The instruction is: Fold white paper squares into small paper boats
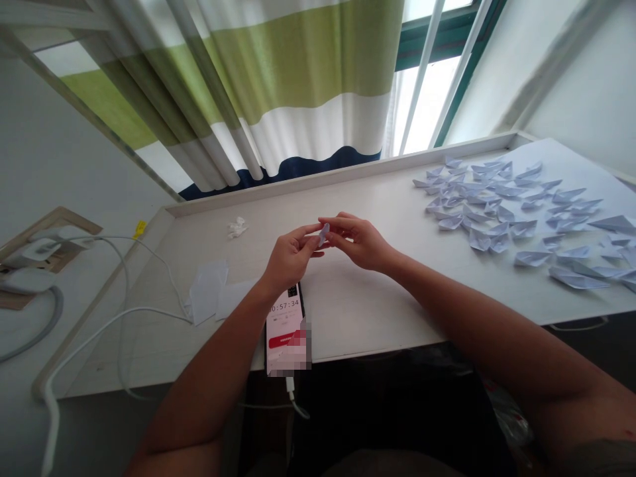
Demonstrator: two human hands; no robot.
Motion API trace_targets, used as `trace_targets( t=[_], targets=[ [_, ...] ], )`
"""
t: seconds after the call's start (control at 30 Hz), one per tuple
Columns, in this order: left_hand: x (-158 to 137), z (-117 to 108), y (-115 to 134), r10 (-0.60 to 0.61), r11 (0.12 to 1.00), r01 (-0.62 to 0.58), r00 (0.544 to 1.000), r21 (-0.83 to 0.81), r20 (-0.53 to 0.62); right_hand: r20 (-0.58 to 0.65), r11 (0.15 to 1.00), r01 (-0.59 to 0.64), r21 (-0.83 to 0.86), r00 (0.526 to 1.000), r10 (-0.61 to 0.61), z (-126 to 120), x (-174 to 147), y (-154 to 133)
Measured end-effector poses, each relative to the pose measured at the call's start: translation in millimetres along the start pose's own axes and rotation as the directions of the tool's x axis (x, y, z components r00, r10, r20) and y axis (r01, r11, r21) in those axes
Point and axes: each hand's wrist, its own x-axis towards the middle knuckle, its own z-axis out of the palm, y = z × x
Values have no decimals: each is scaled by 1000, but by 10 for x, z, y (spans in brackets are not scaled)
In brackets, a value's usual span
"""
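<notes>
Fingers (pixel 309 232) of the left hand (pixel 288 260) and the right hand (pixel 366 244) meet in front of the person, pinched nearly together, both holding a small folded piece of white paper (pixel 324 234). From where I stand, it sits between the two hands, lifted above the pale, whitewashed wooden worktop (pixel 358 311). Just below the left wrist, a dark-edged phone with a lit pink-and-white screen (pixel 285 321) lies at the front edge, plugged into a white cable (pixel 290 387). Flat white paper sheets (pixel 209 291) rest left of it, and a crumpled white tissue-like wad (pixel 237 228) lies farther back. Well to the right spreads a crowd of folded white paper boats (pixel 479 240).
</notes>
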Motion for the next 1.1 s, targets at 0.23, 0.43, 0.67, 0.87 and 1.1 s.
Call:
trace_targets(
  t=[0.23, 0.43, 0.67, 0.87, 1.1],
  targets=[
    [3, 72, -12, -22, 999, 19, 993, -27, -113, -101, 970, 40, -239, 993, -65, 64, -31, -60],
    [-20, 102, -17, 33, 996, -23, 994, 89, -103, -42, 911, 161, -381, 981, -191, 71, -40, -87],
    [-62, 157, 99, 39, 999, -35, 982, 25, -183, -69, 862, 124, -492, 981, -181, 93, -77, -139],
    [-35, 165, 104, -53, 975, 4, 976, -224, -212, -114, 880, 190, -436, 958, -264, 101, -84, -159],
    [-7, 81, 137, -83, 957, 21, 976, -290, -202, -167, 953, 200, -228, 956, -241, 76, -49, -190]
  ],
)
